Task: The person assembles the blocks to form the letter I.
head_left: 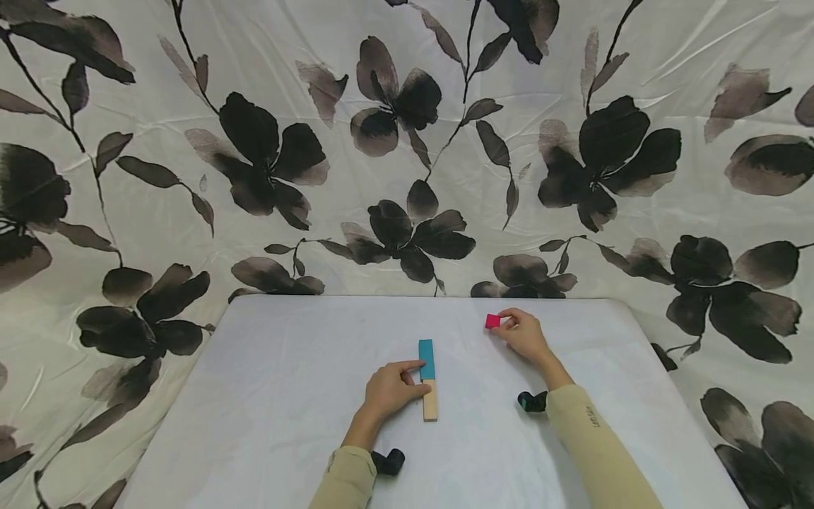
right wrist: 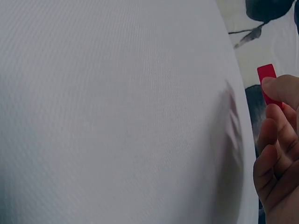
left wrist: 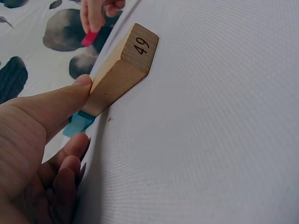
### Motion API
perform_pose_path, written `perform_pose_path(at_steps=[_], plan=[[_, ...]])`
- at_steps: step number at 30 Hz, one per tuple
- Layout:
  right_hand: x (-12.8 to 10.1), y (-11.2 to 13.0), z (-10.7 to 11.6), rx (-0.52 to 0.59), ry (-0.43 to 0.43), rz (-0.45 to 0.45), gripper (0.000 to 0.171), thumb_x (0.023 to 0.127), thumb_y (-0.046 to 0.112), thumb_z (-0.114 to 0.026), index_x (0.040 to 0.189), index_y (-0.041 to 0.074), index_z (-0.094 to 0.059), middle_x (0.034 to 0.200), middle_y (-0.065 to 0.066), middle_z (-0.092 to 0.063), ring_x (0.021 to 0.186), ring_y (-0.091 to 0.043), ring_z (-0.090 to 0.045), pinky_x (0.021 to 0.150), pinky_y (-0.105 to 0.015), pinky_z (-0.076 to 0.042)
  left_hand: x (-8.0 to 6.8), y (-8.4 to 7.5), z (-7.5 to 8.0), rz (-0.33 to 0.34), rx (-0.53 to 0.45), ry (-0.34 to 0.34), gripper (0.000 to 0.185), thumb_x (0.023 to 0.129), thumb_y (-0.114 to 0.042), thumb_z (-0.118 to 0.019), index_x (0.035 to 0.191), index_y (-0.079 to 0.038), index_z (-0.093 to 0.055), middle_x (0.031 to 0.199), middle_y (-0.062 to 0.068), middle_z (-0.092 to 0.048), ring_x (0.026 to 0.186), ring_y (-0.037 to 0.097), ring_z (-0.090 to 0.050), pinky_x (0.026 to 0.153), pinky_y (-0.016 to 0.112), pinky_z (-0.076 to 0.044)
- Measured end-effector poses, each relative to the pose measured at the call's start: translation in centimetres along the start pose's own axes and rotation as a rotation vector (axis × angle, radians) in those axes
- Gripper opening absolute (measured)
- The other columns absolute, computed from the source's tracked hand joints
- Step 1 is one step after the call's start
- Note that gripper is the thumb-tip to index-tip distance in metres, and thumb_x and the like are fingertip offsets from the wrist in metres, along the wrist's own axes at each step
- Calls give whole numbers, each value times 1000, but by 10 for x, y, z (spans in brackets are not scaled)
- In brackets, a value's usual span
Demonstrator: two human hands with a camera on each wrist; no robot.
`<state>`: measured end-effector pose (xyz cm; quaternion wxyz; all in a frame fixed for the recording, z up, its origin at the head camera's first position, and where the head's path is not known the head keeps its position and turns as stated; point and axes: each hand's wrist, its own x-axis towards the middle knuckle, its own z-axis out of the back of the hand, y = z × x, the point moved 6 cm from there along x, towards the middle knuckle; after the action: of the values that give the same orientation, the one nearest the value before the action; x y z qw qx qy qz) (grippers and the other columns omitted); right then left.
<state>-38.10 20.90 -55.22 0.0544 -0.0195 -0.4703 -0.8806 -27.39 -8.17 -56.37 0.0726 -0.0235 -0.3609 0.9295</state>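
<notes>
On the white tabletop (head_left: 286,396), a little in from the near edge, a long wooden block (head_left: 429,379) lies flat with its length running away from the person, the far half painted teal and the near half bare wood; the wrist view shows the number 49 burned into its near end. The left hand (head_left: 389,387) rests beside it, thumb and forefinger pinching the block from its left side, it seems to steady it and keep it square; the other fingers curl loosely underneath. Well apart to the right and farther back, the right hand (head_left: 523,334) pinches a small red block (head_left: 492,321) between thumb and fingertips, lifted just off the surface as far as I can tell. Behind the table hangs a floral cloth (head_left: 407,141)
</notes>
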Motion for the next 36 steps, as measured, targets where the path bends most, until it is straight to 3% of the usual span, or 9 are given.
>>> perform_pose_path(at_steps=[21,36], plan=[[8,27,-41,22,7,94,32,70,19,-75,97,10,-61,66,-2,-55,52,-15,-50,48,-28,-42,2,1,-1,-11,11,-5,52,66,-53,-68,113,-32,-60,59,-11,-51,47,8,-42,42,26,-31],[13,40,-66,-9,38,58,31,72,21,-73,99,14,-60,68,-2,-55,57,-15,-49,50,-26,-40,3,1,-2,-1,18,11,53,67,-54,-67,114,-31,-60,60,-11,-51,49,9,-43,44,27,-32]])
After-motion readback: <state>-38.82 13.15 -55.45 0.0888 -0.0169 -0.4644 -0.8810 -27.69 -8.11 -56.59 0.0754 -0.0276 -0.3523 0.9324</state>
